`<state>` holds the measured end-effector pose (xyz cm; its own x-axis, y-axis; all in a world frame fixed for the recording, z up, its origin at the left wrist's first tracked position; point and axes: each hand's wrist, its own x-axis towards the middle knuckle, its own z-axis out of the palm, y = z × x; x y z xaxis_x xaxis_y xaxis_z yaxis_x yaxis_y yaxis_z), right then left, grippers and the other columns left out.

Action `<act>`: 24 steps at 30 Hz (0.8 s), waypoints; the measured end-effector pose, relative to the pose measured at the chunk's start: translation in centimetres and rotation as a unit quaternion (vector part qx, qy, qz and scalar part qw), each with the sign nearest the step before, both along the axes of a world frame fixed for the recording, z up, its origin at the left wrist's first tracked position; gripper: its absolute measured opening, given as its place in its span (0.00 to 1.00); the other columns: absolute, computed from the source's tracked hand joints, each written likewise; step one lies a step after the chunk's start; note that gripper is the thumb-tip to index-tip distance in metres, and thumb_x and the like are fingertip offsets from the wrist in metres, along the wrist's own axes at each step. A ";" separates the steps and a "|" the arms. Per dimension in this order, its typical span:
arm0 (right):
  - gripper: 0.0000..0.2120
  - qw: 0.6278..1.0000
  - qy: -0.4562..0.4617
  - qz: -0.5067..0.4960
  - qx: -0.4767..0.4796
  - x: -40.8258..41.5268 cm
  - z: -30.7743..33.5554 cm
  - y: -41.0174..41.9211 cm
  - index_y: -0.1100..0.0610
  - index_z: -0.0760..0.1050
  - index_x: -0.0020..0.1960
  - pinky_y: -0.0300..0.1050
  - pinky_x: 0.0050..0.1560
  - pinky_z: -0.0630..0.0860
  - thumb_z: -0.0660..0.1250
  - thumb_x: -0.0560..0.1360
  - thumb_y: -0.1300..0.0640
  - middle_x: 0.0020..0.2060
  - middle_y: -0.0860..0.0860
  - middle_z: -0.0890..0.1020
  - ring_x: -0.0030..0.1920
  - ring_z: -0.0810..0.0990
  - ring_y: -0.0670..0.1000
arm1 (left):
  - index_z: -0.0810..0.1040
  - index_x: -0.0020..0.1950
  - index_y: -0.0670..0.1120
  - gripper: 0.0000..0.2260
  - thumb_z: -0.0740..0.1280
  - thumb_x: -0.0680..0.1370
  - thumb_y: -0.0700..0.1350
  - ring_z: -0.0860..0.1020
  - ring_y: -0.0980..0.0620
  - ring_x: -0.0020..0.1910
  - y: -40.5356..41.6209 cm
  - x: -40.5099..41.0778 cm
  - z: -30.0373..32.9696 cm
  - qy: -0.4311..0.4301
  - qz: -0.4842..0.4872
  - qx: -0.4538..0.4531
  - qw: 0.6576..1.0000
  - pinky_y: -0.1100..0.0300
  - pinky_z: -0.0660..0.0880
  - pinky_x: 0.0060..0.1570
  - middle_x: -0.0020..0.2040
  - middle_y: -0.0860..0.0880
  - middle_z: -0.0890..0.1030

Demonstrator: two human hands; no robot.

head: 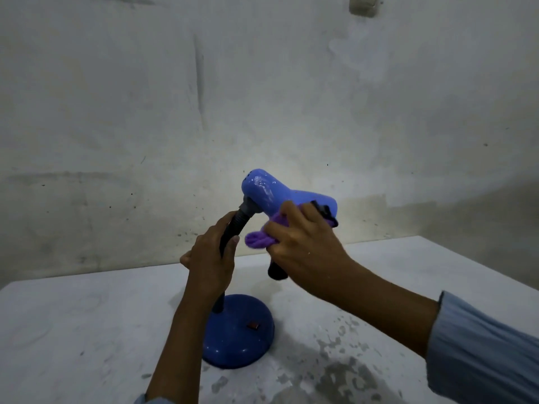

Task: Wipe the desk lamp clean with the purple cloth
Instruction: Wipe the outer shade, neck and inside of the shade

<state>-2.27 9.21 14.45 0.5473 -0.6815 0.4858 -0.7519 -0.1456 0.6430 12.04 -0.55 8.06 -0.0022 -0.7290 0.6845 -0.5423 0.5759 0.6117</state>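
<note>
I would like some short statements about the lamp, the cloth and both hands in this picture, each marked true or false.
1. The left hand grips the black flexible neck of the lamp. True.
2. The purple cloth lies flat on the table. False: the right hand holds it bunched against the lamp head.
3. The lamp base is blue and round. True.
4. The lamp lies on its side. False: its base stands on the table.
5. The lamp head is red. False: it is blue.
</note>
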 end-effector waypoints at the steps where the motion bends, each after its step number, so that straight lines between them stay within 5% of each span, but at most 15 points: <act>1: 0.06 0.999 0.019 -0.002 0.029 0.3 -0.4 0.0 0.55 0.78 0.46 0.51 0.54 0.70 0.63 0.73 0.58 0.47 0.48 0.81 0.57 0.73 0.56 | 0.67 0.70 0.52 0.18 0.61 0.79 0.44 0.74 0.46 0.58 0.0 0.0 0.0 0.001 0.001 0.001 1.000 0.50 0.60 0.55 0.58 0.47 0.78; 6: 0.05 0.993 0.054 -0.008 0.102 1.8 0.0 0.0 0.57 0.76 0.48 0.51 0.54 0.65 0.66 0.73 0.59 0.42 0.51 0.79 0.48 0.65 0.55 | 0.66 0.70 0.52 0.19 0.61 0.79 0.43 0.74 0.46 0.59 0.1 0.1 0.2 0.005 0.002 0.005 1.000 0.44 0.63 0.60 0.59 0.47 0.78; 11: 0.03 1.000 0.008 -0.029 -0.002 1.4 1.8 0.2 0.53 0.78 0.44 0.50 0.54 0.70 0.68 0.71 0.56 0.42 0.48 0.80 0.55 0.74 0.55 | 0.66 0.70 0.51 0.19 0.61 0.79 0.45 0.75 0.46 0.58 -0.1 0.2 0.2 0.001 -0.004 -0.007 1.000 0.44 0.65 0.59 0.58 0.47 0.78; 15: 0.06 0.994 0.069 -0.056 0.064 1.5 -0.4 -0.5 0.56 0.76 0.49 0.52 0.59 0.67 0.63 0.75 0.57 0.48 0.51 0.81 0.60 0.70 0.58 | 0.67 0.70 0.52 0.19 0.61 0.79 0.43 0.74 0.45 0.58 -0.1 0.0 0.0 0.003 -0.005 -0.007 1.000 0.44 0.64 0.58 0.58 0.46 0.79; 20: 0.08 0.979 0.136 -0.063 0.138 1.7 -2.4 -0.5 0.56 0.78 0.51 0.49 0.56 0.66 0.68 0.73 0.55 0.46 0.51 0.82 0.56 0.70 0.56 | 0.67 0.70 0.52 0.19 0.61 0.79 0.45 0.74 0.44 0.58 -0.2 0.0 0.0 0.005 0.010 -0.001 1.000 0.42 0.63 0.59 0.58 0.46 0.78; 24: 0.03 0.998 0.050 0.011 0.044 0.5 -1.0 0.2 0.54 0.79 0.37 0.48 0.48 0.71 0.71 0.66 0.55 0.36 0.48 0.81 0.49 0.75 0.54 | 0.67 0.70 0.51 0.19 0.61 0.79 0.44 0.73 0.45 0.58 -0.3 0.1 -0.1 0.013 0.003 -0.002 1.000 0.45 0.62 0.57 0.58 0.46 0.78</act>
